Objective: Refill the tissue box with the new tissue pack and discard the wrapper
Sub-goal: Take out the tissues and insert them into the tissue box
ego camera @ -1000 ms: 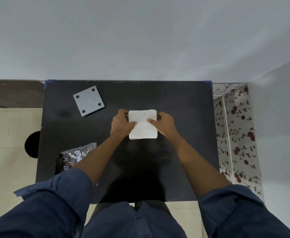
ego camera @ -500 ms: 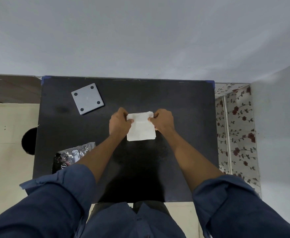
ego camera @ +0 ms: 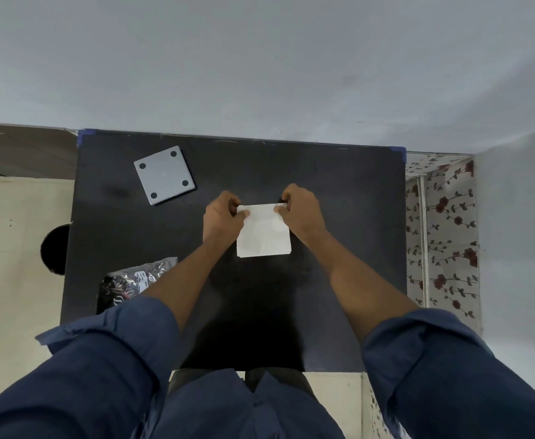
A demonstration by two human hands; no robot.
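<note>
A white stack of tissues [ego camera: 263, 233] is near the middle of the black table [ego camera: 339, 217]. My left hand [ego camera: 221, 217] pinches its far left corner and my right hand [ego camera: 301, 213] pinches its far right corner, fingers curled over the far edge. A grey square plate with four dark dots [ego camera: 164, 174], perhaps the tissue box's base, lies flat at the table's far left, apart from my hands. A crumpled dark plastic wrapper [ego camera: 134, 282] lies at the near left edge, partly hidden by my left sleeve.
The table backs onto a pale wall. A cream floor with a black round object [ego camera: 54, 249] is to the left. A floral-patterned surface [ego camera: 443, 229] stands beside the table's right edge.
My hands have slid from the sides of the tissue stack up to its far corners. The stack now looks narrower and more upright on its far edge.
</note>
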